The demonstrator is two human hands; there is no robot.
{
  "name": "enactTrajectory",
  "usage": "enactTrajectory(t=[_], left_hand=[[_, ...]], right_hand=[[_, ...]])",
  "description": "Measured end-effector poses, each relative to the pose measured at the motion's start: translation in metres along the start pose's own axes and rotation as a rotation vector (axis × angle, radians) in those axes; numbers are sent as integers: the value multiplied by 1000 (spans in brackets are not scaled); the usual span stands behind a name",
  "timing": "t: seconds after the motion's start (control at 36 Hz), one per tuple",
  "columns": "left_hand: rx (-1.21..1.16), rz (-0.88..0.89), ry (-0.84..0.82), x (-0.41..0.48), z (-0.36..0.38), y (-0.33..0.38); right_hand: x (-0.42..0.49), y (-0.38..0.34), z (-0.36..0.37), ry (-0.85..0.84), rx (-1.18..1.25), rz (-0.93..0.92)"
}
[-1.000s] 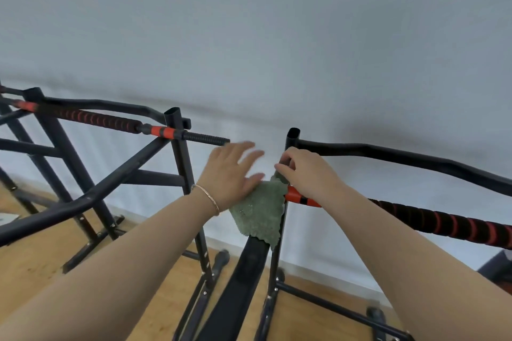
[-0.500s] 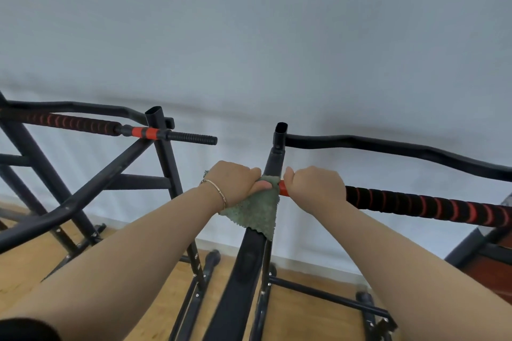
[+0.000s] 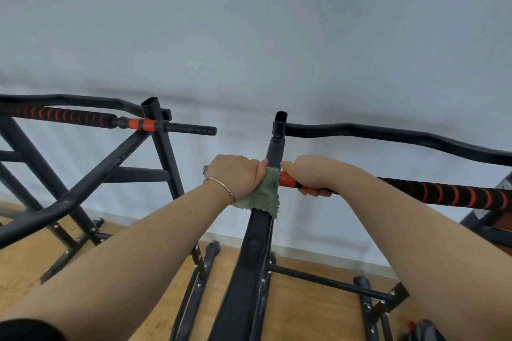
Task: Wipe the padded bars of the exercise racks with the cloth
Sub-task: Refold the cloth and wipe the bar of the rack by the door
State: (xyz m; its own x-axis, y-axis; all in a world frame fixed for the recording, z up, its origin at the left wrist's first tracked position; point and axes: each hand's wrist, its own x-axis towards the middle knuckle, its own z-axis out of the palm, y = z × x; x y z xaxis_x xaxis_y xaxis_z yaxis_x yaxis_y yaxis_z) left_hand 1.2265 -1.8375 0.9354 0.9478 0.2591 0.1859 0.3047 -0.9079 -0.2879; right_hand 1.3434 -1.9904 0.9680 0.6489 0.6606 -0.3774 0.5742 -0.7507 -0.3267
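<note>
Two black exercise racks stand side by side against a pale wall. The right rack's padded bar (image 3: 448,195) is black with red rings and has an orange end section. My right hand (image 3: 313,174) grips that orange end, just right of the rack's upright post (image 3: 275,147). My left hand (image 3: 238,174) grips a green cloth (image 3: 263,196) wrapped round the bar end on the left side of the post; a corner of the cloth hangs down. The left rack's padded bar (image 3: 63,116) runs to a threaded black tip (image 3: 191,129).
A slanted black brace (image 3: 249,271) runs down from the post toward me. Rack feet and crossbars (image 3: 327,281) lie on the wooden floor (image 3: 25,266). A bare black curved bar (image 3: 388,134) runs behind the right padded bar. The gap between the racks is narrow.
My left hand went from open above the cloth to gripping it round the bar end. My right hand settled into a full grip on the orange section. The view shifted slightly.
</note>
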Motion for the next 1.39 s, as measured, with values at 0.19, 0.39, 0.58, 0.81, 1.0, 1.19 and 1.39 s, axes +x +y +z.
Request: enactTrajectory(t=[0.19,0.39,0.58,0.81,1.0,1.19,1.39], left_hand=[[-201,-16,-154,14,-12,-5],[-273,15,-231,21,-17,-10],[-62,0,-45,5,-5,-1],[-201,-52,-66,6,-13,-1],[-377,-7,-339,21,-20,-11],[-137,-40,-84,4,-9,1],[11,-49,13,-1,2,3]], right_hand=[[2,10,26,513,-477,-209],[-6,11,38,602,-597,-168],[10,7,-10,-35,-107,-29],[12,12,10,339,-418,-136],[-7,23,47,798,-548,-204],[0,10,-14,-66,-135,5],[4,13,-5,86,-128,-9]])
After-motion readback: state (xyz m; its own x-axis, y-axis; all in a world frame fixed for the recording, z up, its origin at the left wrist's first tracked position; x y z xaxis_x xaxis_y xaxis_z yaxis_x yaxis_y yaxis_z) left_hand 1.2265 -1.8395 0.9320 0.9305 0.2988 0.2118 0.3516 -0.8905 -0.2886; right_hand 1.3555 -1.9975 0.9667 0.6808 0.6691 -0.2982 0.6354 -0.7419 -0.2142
